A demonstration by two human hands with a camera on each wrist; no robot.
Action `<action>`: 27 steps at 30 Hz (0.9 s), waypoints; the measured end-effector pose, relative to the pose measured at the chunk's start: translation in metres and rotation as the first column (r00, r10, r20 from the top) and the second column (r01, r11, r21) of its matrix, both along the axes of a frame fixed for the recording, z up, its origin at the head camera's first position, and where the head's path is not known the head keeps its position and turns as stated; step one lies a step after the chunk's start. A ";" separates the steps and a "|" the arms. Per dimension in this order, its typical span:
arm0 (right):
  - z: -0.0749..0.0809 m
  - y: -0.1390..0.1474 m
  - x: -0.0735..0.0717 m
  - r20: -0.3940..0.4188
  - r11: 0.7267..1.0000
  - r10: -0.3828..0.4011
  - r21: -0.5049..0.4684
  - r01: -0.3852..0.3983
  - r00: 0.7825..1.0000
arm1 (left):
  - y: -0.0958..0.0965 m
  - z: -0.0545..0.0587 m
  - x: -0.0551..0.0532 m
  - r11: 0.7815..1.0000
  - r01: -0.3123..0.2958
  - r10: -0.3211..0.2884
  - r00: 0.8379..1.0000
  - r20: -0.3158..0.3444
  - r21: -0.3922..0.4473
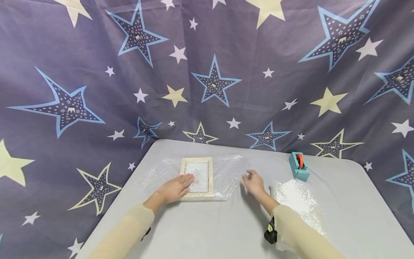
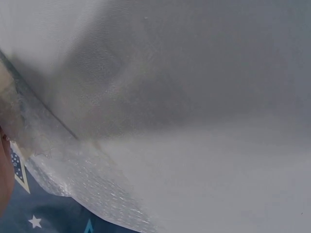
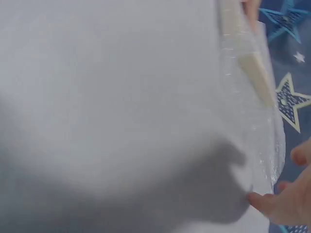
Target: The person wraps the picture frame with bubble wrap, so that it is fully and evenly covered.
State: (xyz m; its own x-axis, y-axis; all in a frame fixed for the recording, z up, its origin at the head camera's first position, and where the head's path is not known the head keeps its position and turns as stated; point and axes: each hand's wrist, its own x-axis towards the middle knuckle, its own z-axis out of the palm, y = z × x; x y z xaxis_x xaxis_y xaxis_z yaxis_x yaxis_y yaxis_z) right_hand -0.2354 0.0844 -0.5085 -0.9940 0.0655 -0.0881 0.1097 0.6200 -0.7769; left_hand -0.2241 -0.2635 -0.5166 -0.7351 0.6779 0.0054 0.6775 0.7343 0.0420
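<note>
A cream-coloured picture frame (image 1: 202,172) lies flat on the table, with clear bubble wrap (image 1: 228,176) spread to its left and right. My left hand (image 1: 174,187) rests palm down on the frame's lower left part, fingers extended across the picture. Just off the wrap's right end is my right hand (image 1: 253,183), its fingers loosely bent. The right wrist view shows that hand's fingers (image 3: 272,204) spread apart and holding nothing, close beside the wrap's edge. Only a sliver of the left hand (image 2: 6,174) appears in the left wrist view, beside the wrapped frame.
A teal tape dispenser (image 1: 299,167) with an orange core stands at the back right. More crumpled clear wrap (image 1: 297,201) lies right of my right forearm, partly behind the sleeve. A star-patterned cloth (image 1: 220,118) hangs along the back and left table edges.
</note>
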 end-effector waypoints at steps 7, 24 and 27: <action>-0.087 0.031 -0.071 0.270 0.716 0.006 -0.673 0.184 0.963 | 0.003 -0.001 0.001 1.000 -0.008 0.008 1.000 -0.005 0.003; -0.005 -0.011 -0.018 0.310 0.600 0.029 -0.766 0.232 0.950 | 0.004 -0.003 0.002 0.999 -0.043 0.044 0.999 -0.028 0.029; 0.006 -0.014 -0.014 0.314 0.577 0.020 -0.779 0.245 0.949 | 0.003 -0.004 0.004 0.998 -0.050 0.051 0.998 -0.022 0.035</action>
